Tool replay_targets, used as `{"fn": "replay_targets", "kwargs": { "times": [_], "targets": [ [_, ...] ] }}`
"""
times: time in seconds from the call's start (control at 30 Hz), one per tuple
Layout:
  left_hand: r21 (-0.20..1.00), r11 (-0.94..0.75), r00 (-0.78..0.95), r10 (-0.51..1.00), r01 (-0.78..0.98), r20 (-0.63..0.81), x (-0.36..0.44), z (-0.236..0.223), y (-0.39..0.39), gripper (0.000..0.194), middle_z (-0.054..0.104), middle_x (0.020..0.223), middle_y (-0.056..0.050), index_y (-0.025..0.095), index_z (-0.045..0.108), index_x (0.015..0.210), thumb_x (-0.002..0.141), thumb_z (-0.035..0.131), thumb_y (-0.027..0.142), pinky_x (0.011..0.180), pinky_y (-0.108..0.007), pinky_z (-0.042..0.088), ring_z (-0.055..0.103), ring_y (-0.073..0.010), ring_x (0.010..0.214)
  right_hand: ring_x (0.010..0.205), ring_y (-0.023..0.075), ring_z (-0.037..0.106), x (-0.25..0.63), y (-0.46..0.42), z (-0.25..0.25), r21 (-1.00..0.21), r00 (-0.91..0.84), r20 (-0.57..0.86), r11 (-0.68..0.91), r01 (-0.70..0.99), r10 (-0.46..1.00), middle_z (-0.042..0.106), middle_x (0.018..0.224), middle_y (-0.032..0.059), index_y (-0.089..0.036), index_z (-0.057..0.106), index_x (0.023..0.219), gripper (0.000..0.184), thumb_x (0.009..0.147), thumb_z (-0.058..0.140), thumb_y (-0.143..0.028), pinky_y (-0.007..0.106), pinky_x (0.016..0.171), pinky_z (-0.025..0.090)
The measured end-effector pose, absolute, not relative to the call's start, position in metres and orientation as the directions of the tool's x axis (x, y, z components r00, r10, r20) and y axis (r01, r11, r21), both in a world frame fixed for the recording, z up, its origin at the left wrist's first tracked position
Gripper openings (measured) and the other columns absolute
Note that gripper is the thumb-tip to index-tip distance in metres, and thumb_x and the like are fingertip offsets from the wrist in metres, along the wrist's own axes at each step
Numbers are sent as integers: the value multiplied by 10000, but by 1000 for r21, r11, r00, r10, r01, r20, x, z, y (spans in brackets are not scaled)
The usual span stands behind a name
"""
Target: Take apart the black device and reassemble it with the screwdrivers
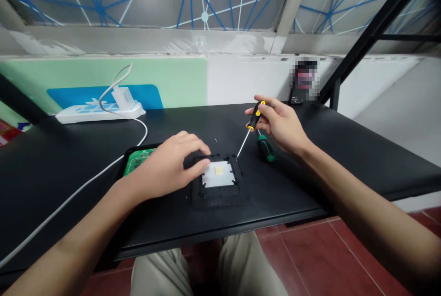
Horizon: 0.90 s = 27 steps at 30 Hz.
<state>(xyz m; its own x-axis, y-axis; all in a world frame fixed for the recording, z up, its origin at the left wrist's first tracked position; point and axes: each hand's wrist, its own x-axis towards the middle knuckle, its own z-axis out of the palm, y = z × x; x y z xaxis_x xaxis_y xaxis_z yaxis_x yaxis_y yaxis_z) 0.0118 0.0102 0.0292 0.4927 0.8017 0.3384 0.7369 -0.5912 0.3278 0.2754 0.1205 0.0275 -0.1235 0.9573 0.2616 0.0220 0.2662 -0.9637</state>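
My right hand [280, 124] pinches a small screwdriver [248, 131] with a black and yellow handle, its tip set on the upper right corner of a black device frame [219, 195] lying on the black desk [344, 153]. A white panel [218, 174] with a yellowish square sits inside the frame. My left hand [172, 165] lies curved over the frame's left side, fingers pressing on its top left edge. A green circuit board [137, 160] rests just left of that hand.
A second screwdriver with a green handle [266, 148] lies beneath my right hand. A white power strip [99, 111] with a charger and a white cable [69, 197] is at the back left. A tiny screw [215, 140] lies behind the frame. Black shelf struts rise at right.
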Motion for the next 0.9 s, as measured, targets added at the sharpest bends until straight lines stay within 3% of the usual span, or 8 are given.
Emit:
{"fn": "replay_targets", "kwargs": {
  "times": [0.27,0.9],
  "targets": [
    [315,-615,561,788,722,252,27,23,5,285,689,1243,-66,253,682,1222,996,584,397,1018,-462,473,608,-271,1150,622,103,679,272,124,20,-975,-218,222,223,-25,950,749,993,75,-163,551,1288,345,961,567,-271,273,646,605],
    [325,-596,577,800,734,163,30,27,4,341,635,1258,-62,298,688,1252,965,618,468,973,-465,441,591,-287,1111,650,108,692,263,125,20,-976,-213,218,212,-49,953,740,958,48,-181,562,1229,265,974,543,-250,286,665,623]
  ]
}}
